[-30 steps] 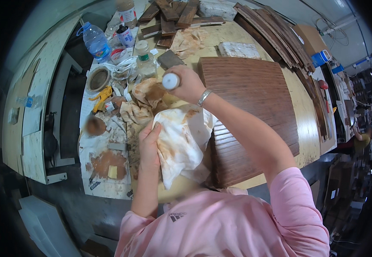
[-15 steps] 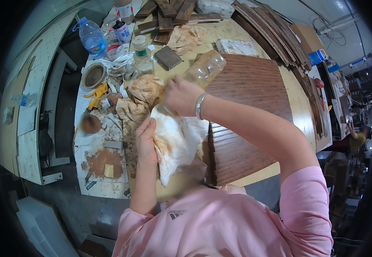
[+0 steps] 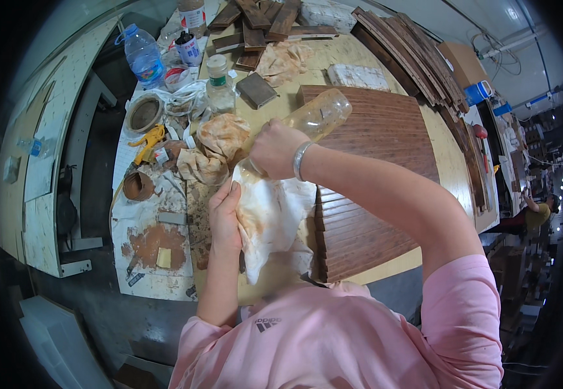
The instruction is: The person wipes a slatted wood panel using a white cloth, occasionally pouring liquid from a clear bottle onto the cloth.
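Cluttered surface [image 3: 453, 168] spans mid-frame; at its centre, a stained white cloth [image 3: 271, 220] hangs, pinched in the left grip [image 3: 224, 217]; the right grip [image 3: 276, 149] is wrapped round the neck end of a clear bottle [image 3: 323, 115], tilted base to upper right, mouth hidden; too steep a tilt could flood the cloth with any contents; a slack hold could drop the bottle onto brown boards [image 3: 378, 188] at right.

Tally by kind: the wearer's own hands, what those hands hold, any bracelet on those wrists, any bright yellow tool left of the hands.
Own hands, left hand and right hand: 2
Stained white cloth in the left: 1
Clear plastic bottle in the right: 1
Silver-coloured bracelet: 1
Bright yellow tool: 1
Total: 6
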Demonstrator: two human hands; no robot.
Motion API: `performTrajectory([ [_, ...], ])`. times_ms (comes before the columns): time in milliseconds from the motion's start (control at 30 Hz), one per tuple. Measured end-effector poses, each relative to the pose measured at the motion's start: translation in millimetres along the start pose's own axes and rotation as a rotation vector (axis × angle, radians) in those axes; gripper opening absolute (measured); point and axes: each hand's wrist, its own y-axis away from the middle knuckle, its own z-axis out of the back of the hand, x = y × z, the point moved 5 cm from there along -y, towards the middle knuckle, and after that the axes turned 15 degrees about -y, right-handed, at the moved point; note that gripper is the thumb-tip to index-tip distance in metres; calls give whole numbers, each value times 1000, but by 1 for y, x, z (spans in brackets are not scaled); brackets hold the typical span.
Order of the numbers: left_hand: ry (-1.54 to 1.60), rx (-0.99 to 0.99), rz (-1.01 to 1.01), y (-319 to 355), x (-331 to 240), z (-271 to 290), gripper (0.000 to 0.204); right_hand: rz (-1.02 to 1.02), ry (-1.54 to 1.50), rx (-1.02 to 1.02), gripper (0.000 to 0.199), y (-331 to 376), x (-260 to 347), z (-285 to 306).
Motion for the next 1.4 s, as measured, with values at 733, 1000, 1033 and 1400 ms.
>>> performTrajectory([
  [733, -1125, 581, -557, 56, 14, -105, 29, -387, -1510, -666, 62, 18, -100, -37],
  [1000, -2133, 904, -547, 11, 80, -147, 22, -502, -809, -701, 84, 209, -83, -75],
  [1033, -2081, 736, -511, -6, 64, -145, 22, -455, -752, -691, 86, 241, -68, -82],
  [1400, -1730, 783, -311, 20, 91, -117, 25, -731, -627, -410, 111, 354, 53, -163],
])
